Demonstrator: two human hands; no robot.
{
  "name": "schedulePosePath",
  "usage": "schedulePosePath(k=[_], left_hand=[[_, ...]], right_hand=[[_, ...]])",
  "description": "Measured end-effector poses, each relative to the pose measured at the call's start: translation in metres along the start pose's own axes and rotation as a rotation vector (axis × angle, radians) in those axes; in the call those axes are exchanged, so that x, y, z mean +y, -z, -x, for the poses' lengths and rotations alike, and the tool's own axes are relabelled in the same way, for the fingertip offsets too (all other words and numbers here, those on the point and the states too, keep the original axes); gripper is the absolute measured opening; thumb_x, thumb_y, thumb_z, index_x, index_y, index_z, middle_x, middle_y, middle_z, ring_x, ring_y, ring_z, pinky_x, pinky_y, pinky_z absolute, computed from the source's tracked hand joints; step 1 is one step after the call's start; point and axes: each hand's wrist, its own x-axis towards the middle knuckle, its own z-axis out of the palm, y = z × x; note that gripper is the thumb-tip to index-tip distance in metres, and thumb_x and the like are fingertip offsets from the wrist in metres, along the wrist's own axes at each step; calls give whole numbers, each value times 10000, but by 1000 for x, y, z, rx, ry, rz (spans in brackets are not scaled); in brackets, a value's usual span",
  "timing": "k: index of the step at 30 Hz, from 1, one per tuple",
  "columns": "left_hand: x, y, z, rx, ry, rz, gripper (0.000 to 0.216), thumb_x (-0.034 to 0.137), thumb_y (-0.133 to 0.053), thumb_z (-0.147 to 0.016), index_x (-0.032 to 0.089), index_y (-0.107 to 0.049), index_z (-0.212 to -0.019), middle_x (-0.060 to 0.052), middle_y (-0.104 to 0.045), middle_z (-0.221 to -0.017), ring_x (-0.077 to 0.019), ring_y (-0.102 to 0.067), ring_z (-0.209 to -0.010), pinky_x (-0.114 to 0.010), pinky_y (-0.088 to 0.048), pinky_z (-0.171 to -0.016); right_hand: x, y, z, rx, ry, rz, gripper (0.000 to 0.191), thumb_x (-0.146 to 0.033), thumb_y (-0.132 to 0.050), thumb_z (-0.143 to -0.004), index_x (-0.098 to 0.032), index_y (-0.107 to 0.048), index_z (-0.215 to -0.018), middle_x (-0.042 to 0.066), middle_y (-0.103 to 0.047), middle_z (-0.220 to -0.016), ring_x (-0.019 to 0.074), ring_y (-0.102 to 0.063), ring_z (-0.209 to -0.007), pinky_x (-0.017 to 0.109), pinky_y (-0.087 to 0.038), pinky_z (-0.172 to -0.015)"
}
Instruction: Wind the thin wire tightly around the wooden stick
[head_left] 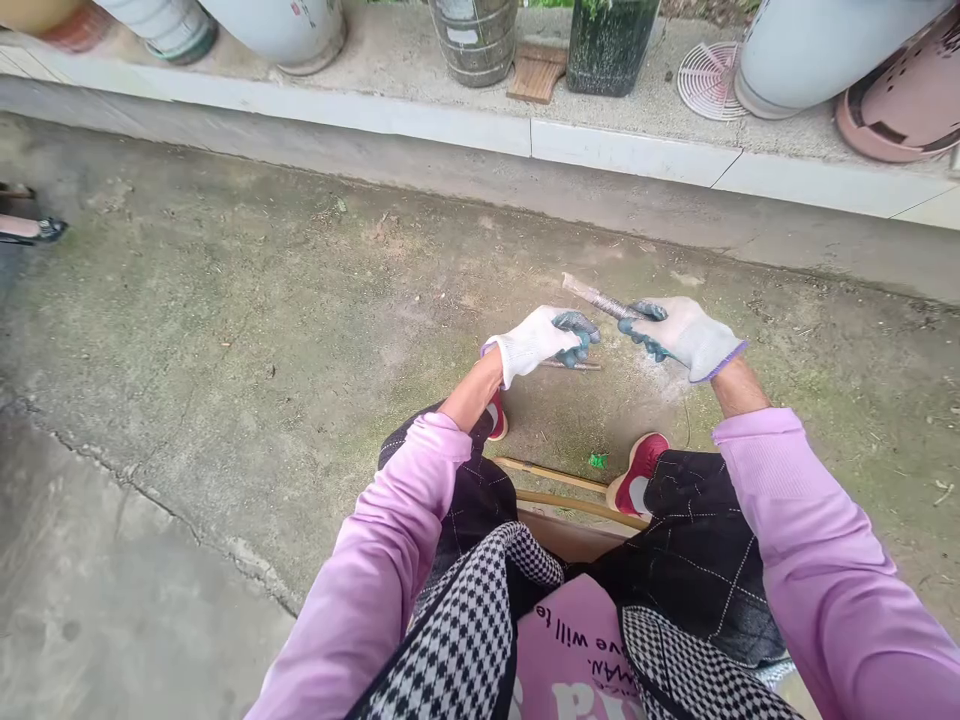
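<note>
I see a stained concrete floor (247,330), two red shoes (497,417) planted on it. Just beside the right shoe (646,459) lies a green scrap (598,461), perhaps plastic.

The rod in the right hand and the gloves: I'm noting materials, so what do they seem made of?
Rod: perhaps metal, judging by its grey, ridged-looking surface; the pale end is too unclear to name. Gloves: probably knitted fabric, matte white with snug cuffs; their blue-grey coating may be rubber.
</note>
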Motion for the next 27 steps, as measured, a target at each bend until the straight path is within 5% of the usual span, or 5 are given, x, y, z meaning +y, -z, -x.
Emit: schedulePosePath(k=[8, 15, 20, 24, 27], left_hand=[[2, 5, 4, -35, 43, 112, 149, 19, -800, -816, 121, -833, -920, -32, -811, -724, -119, -745, -627, -243, -665, -732], [-9, -6, -9, -5, 21, 152, 195, -52, -717, -810, 127, -793, -810, -2, -768, -691, -81, -681, -586, -209, -595, -683], [-9, -8, -18, -24, -33, 223, 159, -19, -761, -809, 128, -799, -854, -24, -829, -803, -103, -751, -695, -283, -677, -868], [-10, -8, -21, -22, -36, 62, 135, 23, -761, -839, 122, -821, -910, -35, -799, -768, -127, -734, -698, -296, -665, -845], [-13, -7, -25, 72, -67, -215, 144, 45, -733, -858, 149, -828, -890, -14, -776, -780, -138, -688, -709, -279, -619, -807]], right_hand=[[-15, -8, 12, -70, 57, -646, 533, -534, -1085, -685, -161, -835, -973, 3, -652, -670, 115, -493, -496, 268, -397, -420], [-19, -11, 22, -138, 107, -691, 560, -603, -1065, -708, -188, -803, -976, -1, -639, -666, 130, -470, -498, 303, -362, -432], [-16, 4, 24, 30, 84, -803, 448, -561, -991, -838, -228, -763, -1033, -12, -594, -735, 120, -423, -549, 339, -315, -508], [-7, 22, 28, 110, 95, -819, 430, -548, -938, -879, -230, -761, -1109, -23, -575, -741, 119, -401, -540, 368, -278, -527], [1, 26, 35, -73, 132, -705, 485, -616, -963, -826, -224, -775, -1039, -29, -572, -665, 120, -410, -483, 349, -280, -487]])
